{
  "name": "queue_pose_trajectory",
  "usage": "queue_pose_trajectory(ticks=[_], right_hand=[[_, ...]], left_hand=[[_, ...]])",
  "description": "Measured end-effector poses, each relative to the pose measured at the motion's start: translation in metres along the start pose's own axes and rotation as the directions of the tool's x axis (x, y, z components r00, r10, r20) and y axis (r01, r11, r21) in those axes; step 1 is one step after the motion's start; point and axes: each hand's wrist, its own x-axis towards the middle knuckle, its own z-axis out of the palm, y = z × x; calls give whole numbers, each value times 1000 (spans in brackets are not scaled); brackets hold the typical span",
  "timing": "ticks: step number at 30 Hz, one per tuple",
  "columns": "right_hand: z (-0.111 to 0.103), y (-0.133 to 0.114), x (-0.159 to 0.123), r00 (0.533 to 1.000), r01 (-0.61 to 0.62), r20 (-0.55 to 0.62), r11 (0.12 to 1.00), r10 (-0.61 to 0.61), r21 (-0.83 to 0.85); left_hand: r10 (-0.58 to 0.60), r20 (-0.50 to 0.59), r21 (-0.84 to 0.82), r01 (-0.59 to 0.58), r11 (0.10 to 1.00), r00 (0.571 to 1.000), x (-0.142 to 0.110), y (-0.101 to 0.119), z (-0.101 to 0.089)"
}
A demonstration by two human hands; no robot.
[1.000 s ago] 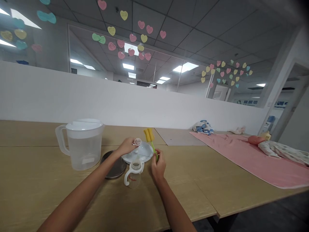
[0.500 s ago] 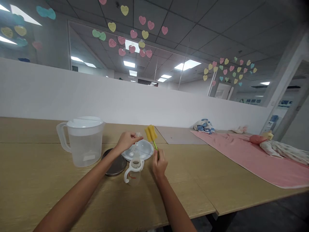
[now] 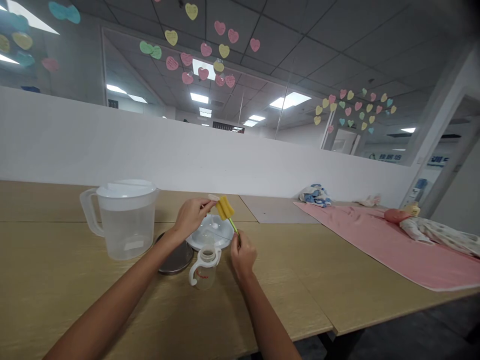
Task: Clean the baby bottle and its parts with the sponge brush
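Head view, far left: a lidded clear jug (image 3: 127, 220) stands upright on the tabletop (image 3: 300, 285), well apart from the work.
Dark round tray: the tray (image 3: 175, 259) lies flat, partly hidden by the left forearm.
Left hand: the hand (image 3: 192, 216) is nearly closed, thumb and fingers pinching a small pale piece (image 3: 213, 198) above the plate.
Bottle: the clear bottle (image 3: 205, 274) stands upright, mouth up, with white handles around its neck, just in front of the plate.
White plate: the plate (image 3: 226, 231) sits below the raised sponge.
Sponge brush: the yellow head of the brush (image 3: 225, 207) leans up and left beside the pinched piece; whether it has entered cannot be told.
Right hand: the hand (image 3: 243, 254) is curled around the green handle.
Working well: probably best to hold the piece by its rim, line the sponge up straight and twist gently, keeping both above the plate and clear of the bottle.
Pink cloth: it (image 3: 356, 245) is spread at right, well apart.
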Motion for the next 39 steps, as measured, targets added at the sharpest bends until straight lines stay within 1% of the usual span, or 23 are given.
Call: queue_pose_trajectory(ticks=[4, 7, 10, 13, 15, 17, 18, 20, 21, 22, 23, 24, 26, 27, 28, 29, 30, 31, 32, 33, 34, 37, 39], right_hand=[[2, 0, -1, 998, 53, -16, 999, -53, -4], [3, 1, -1, 991, 134, -35, 991, -133, 20], [1, 2, -2, 969, 244, -53, 969, -241, 48], [-1, 3, -2, 948, 312, -86, 948, -307, 56], [-1, 3, -2, 939, 335, -109, 940, -327, 66], [-2, 4, -2, 933, 347, -129, 934, -335, 88], [-2, 4, -2, 932, 348, -140, 932, -333, 100], [-2, 4, -2, 935, 337, -153, 934, -319, 116], [-1, 4, -2, 938, 329, -153, 937, -310, 120], [-1, 4, -2, 942, 321, -148, 940, -302, 120], [-1, 4, -2, 945, 313, -142, 942, -296, 118], [-1, 5, -2, 947, 308, -135, 945, -292, 115], [0, 5, -2, 950, 298, -128, 948, -284, 112], [0, 4, -2, 952, 293, -128, 949, -278, 114], [0, 4, -2, 954, 285, -129, 951, -269, 118], [0, 4, -2, 957, 274, -131, 954, -258, 121], [0, 4, -2, 960, 262, -132, 957, -246, 122], [0, 5, -2, 963, 251, -131, 960, -235, 121], [1, 5, -2, 965, 244, -127, 963, -229, 119], [1, 5, -2, 967, 239, -122, 964, -225, 115], [1, 5, -2, 967, 237, -116, 965, -225, 110], [2, 6, -3, 967, 245, -102, 964, -235, 99], [2, 7, -3, 968, 243, -91, 966, -234, 93]], left_hand=[[98, -11, 5, -98, 995, 995, 1, -2, 1], [159, -30, -19, -159, 987, 987, 3, -6, 5], [134, -49, -4, -134, 991, 990, 5, -11, 6], [103, -54, -19, -105, 994, 993, 7, -14, 3], [57, -37, -93, -60, 994, 998, 9, -14, -1], [-33, 7, -251, 34, 967, 999, 10, -13, -7], [-76, 36, -353, 84, 932, 996, 11, -12, -10], [-130, 80, -533, 153, 832, 988, 11, -11, -18], [-144, 81, -587, 164, 793, 986, 10, -11, -22], [-156, 68, -612, 165, 774, 985, 10, -12, -26], [-171, 47, -606, 164, 779, 984, 10, -14, -31], [-185, 29, -567, 168, 806, 982, 10, -16, -35], [-184, 37, -399, 183, 898, 982, 10, -25, -42], [-177, 85, -277, 194, 941, 981, 9, -31, -45], [-181, 170, -133, 205, 970, 969, 9, -37, -47], [-214, 273, 15, 218, 976, 938, 9, -44, -48], [-271, 370, 149, 231, 961, 889, 9, -50, -47], [-338, 433, 254, 246, 935, 836, 8, -56, -46], [-399, 467, 329, 265, 907, 789, 8, -61, -44], [-448, 477, 377, 284, 882, 756, 7, -66, -40], [-477, 471, 402, 301, 865, 742, 6, -70, -36], [-521, 453, 447, 322, 835, 723, 1, -79, -22], [-512, 445, 449, 311, 838, 735, -4, -83, -14]])
